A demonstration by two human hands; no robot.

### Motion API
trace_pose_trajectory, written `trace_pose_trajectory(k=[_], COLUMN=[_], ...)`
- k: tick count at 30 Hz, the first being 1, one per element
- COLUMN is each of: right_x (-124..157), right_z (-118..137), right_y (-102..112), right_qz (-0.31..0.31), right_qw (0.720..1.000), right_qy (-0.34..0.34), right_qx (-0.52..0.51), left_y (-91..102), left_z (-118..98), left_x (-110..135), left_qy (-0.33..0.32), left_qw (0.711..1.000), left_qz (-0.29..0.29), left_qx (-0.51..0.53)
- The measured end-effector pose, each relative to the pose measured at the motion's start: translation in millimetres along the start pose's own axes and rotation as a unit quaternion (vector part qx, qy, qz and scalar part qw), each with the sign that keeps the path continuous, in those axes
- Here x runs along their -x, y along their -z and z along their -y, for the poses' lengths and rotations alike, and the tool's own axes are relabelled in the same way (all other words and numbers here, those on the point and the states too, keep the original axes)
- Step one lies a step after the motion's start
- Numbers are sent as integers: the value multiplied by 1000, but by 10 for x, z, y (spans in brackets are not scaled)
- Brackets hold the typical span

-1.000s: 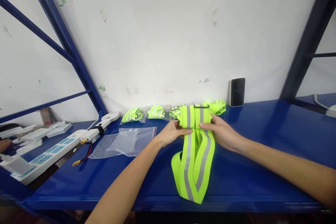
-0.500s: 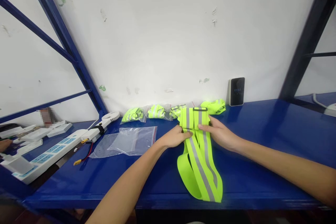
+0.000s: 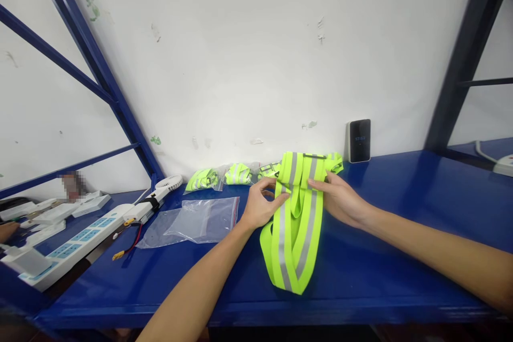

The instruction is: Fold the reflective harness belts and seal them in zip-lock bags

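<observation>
I'm gripping hi-vis strap (image 3: 306, 240) on blue worktop (image 3: 372, 256): L hand (image 3: 261, 207) pinching top fold, fingers closed on it; R hand (image 3: 340, 200) doing same.

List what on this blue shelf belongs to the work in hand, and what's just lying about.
Work in hand: left hand, right hand, neon-yellow reflective vest, bagged reflective vests, clear zip-lock bag.
Lying about: power strip, handheld fan, digital clock, wire with yellow connector.
</observation>
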State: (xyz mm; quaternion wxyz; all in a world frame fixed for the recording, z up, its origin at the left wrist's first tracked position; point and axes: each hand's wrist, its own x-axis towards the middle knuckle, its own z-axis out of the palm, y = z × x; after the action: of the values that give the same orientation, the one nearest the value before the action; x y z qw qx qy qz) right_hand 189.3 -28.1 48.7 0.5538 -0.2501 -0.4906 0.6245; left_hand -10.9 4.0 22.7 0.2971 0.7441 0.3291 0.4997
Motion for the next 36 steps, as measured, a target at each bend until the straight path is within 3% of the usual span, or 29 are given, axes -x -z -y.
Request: trace_pose_trajectory(k=[6,11,16,20,25,31,36], right_x=[0,-19,-25,-24,-6,27,-9], right_z=[-38,-35,-52,-61,-39,-19,-68], right_y=[9,13,39,43,-7,-35,40], right_qz=[1,-19,5,5,-19,-28,-23], right_qw=[1000,1000,1000,1000,1000,999,999], right_qy=[0,-1,4,6,-4,-18,-24], right_qx=[-9,-4,3,11,14,-8,-4], left_y=[35,-18,-25,-12,-11,11,70], left_z=[-11,-12,19,54,58,-57,-162], left_x=[58,41,14,8,-19,-53,-54], left_qy=[-88,-46,8,16,30,-32,-87], left_qw=[992,994,1000,1000,999,997,981], left_qz=[-35,-47,-12,11,20,2,58], left_qx=[-78,-84,-15,25,3,-63,-164])
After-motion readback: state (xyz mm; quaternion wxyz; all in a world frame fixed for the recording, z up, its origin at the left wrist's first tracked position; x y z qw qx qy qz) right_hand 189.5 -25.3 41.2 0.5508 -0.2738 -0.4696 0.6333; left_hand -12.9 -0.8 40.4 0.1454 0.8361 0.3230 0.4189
